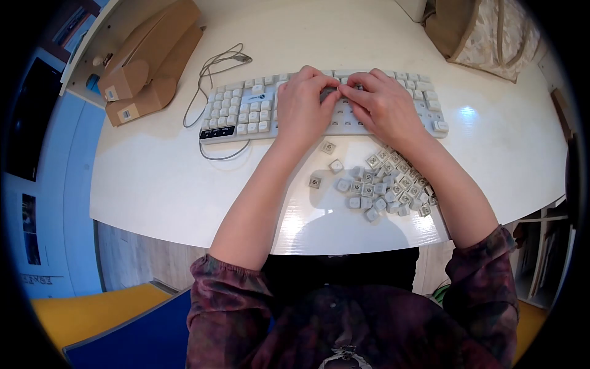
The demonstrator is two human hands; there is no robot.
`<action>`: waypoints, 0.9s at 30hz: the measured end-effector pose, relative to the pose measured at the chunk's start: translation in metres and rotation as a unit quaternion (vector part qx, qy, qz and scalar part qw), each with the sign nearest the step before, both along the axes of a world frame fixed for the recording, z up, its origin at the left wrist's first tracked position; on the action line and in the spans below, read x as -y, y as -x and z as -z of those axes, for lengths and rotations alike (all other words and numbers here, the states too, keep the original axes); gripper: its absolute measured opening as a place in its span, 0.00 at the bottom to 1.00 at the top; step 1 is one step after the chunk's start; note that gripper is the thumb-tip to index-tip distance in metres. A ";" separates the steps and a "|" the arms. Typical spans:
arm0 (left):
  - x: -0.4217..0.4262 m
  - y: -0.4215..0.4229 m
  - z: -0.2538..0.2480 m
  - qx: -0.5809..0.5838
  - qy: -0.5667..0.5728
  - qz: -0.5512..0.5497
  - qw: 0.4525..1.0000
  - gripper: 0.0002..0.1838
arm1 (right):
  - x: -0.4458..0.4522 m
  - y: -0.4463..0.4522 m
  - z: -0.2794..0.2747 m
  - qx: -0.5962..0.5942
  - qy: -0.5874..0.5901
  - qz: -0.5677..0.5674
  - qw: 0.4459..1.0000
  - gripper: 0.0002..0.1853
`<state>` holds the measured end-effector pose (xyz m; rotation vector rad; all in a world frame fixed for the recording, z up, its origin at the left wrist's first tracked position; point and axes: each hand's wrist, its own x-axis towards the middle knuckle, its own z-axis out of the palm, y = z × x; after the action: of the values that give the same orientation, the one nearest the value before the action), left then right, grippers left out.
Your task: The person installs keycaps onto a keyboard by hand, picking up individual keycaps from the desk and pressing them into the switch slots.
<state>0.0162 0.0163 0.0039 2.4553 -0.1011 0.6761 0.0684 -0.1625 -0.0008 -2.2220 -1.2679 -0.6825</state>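
The white keyboard [343, 125] lies on the counter [178, 190], its long axis going from left to right and its number pad at the person's left. Above its middle, the left hand [307, 101] and the right hand [384, 104] lean inward, fingertips almost together; whether they pinch something, I cannot tell. Loose keycaps [367, 177] occupy the space toward the near edge; the left side has open room.
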 end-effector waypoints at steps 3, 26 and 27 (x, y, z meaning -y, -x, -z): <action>0.002 0.001 0.000 0.009 0.004 -0.003 1.000 0.10 | -0.001 0.001 -0.004 -0.007 0.009 0.006 1.000 0.11; 0.002 0.004 -0.007 -0.049 0.059 0.014 0.997 0.11 | -0.002 0.000 0.003 -0.070 -0.067 0.032 0.995 0.09; 0.002 0.004 -0.007 -0.055 0.066 0.012 0.996 0.10 | -0.001 0.000 0.003 -0.081 -0.082 0.030 0.993 0.09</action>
<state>0.0125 0.0140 0.0111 2.3557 -0.0421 0.5180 0.0688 -0.1615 -0.0034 -2.1399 -1.0315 -0.5922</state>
